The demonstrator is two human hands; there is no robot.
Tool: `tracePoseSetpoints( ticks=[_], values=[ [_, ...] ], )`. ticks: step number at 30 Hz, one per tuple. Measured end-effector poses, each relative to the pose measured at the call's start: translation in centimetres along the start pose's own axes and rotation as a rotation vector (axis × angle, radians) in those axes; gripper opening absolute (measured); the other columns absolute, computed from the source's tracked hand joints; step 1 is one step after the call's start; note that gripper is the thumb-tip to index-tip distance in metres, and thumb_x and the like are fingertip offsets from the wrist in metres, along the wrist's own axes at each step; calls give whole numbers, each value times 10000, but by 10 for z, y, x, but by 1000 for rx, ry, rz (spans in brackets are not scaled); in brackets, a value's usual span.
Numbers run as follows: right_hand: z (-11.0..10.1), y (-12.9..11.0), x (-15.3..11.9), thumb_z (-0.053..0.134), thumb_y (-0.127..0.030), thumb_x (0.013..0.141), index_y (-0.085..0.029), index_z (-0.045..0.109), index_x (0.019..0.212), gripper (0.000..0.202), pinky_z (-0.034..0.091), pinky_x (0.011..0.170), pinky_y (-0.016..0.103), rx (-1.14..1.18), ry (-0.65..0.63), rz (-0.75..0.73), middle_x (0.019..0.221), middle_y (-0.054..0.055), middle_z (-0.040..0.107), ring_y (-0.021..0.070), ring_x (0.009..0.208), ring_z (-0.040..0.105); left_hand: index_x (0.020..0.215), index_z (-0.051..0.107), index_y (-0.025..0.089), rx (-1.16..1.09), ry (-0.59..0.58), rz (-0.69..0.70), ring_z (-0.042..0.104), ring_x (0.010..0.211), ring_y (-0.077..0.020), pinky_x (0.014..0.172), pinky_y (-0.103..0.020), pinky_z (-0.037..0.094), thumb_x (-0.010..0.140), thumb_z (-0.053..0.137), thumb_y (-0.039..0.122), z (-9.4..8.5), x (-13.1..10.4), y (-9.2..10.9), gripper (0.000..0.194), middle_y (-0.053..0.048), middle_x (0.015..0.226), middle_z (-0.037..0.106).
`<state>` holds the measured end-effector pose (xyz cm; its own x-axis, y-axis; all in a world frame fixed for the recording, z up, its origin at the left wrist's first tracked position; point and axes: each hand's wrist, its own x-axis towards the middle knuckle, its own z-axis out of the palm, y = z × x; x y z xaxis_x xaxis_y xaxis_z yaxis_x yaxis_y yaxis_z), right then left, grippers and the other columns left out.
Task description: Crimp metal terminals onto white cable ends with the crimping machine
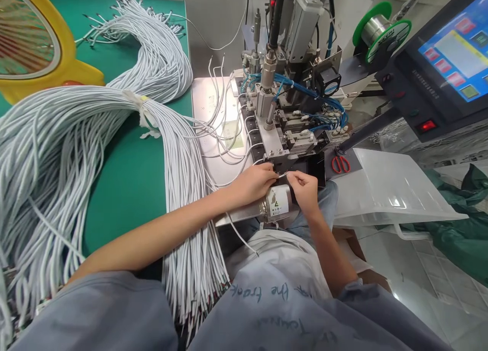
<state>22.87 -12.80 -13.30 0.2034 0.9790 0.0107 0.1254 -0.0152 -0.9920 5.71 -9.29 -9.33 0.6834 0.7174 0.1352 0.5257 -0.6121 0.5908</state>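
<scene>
At the front edge of the machine, my left hand (256, 182) is closed around a white cable, whose thin end (283, 174) sticks out past the fingertips. My right hand (306, 188) pinches the tip of that same end from the other side. The finest detail between the fingertips is too small to make out. Right beside both hands stands the soldering machine (267, 99), with metal cylinders and blue air hoses. Several white cables (229, 153) lie with their ends in its row of black slots. Below my hands sits a clear container with a white label (278, 201).
A thick bundle of white cables (183, 173) hangs over the green table (125, 188) on my left, beside a yellow fan (72, 56). To the right are a solder wire spool (375, 31), a control screen (453, 51), red-handled scissors (340, 163) and a translucent plastic tray (396, 188).
</scene>
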Motion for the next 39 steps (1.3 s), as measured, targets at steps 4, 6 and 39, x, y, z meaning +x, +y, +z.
tracePoseSetpoints(
  ticks=[4,6,39],
  values=[
    [-6,10,13,596,-339,691,-161,682,771,213,444,582,276,-17,-101,110,679,28,635,138,620,538,885,684,106,210,-147,-70,555,669,-125,637,-242,450,864,404,101,-1,2,-4,281,-80,864,582],
    [-5,12,16,600,-365,684,-163,670,765,228,444,567,272,-5,-130,139,680,27,633,133,606,531,872,675,108,231,-177,-80,559,686,-128,650,-242,453,871,391,109,0,3,-4,284,-84,892,583],
    [6,10,27,612,-411,665,-177,555,684,242,361,474,227,-9,-197,249,551,-26,524,113,535,486,1084,600,89,443,-235,72,586,850,-182,704,-279,446,893,400,71,-1,1,-2,277,-127,1004,574]
  ],
)
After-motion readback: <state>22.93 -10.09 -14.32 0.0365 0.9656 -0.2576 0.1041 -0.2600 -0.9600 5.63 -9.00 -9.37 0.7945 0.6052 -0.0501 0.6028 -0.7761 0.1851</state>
